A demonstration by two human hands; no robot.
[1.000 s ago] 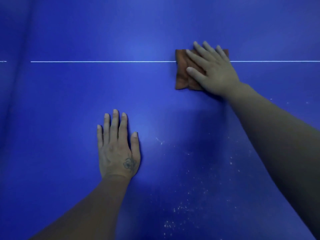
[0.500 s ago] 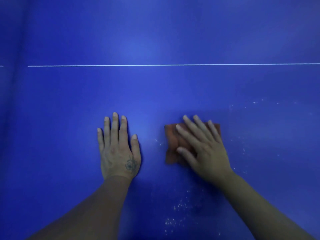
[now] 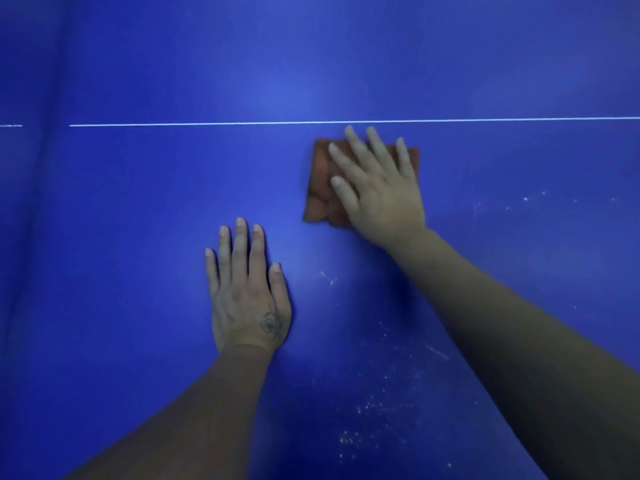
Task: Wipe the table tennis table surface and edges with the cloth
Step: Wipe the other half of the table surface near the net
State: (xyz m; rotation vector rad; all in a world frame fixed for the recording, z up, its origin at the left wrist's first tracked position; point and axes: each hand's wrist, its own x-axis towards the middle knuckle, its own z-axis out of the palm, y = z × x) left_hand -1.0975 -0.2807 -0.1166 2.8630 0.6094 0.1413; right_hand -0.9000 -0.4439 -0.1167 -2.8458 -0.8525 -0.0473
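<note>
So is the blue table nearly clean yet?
Not yet. The left part of the blue table tennis table looks free of specks. The right hand presses the folded brown cloth flat just below the white line, while the left hand rests flat. White dust specks nearer the person remain; no edges are in view.

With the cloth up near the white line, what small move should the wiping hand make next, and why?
Probably draw the cloth back toward the person and a little to the right. The right hand presses it flat just below the white line, while pale specks dot the blue table nearer the person, right of the left hand resting flat on it.
</note>
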